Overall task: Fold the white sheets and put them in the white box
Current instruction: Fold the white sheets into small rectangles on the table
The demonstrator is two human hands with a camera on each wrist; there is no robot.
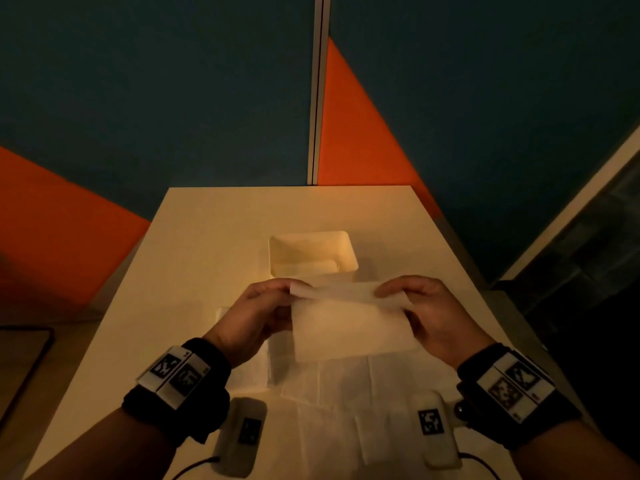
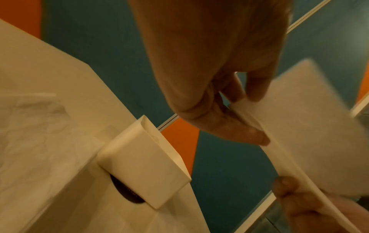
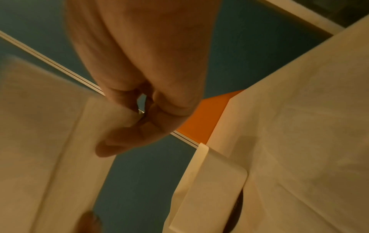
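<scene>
sheet in hand: a white sheet (image 1: 349,323) is hanging in the air between both hands, above the near part of the table (image 1: 207,230), already doubled over by the look of the layered top edge

long axis: it's running left to right, so each hand is getting one short end

left hand (image 1: 258,315): pinching the sheet's upper left corner, thumb on the near side and fingers curling behind

right hand (image 1: 427,311): doing the same at the upper right corner, tight pinch, nothing loose

white box (image 1: 313,256): sitting straight ahead, just beyond the held sheet, open top facing up, and something pale seems to be lying inside already

the bit that matters: box is lying dead centre past the sheet, so neither hand is really nearer; I'm guessing the sheet needs another fold before it's going to fit

other sheets (image 1: 332,393): lying flat on the table under the hands, waiting their turn
</scene>
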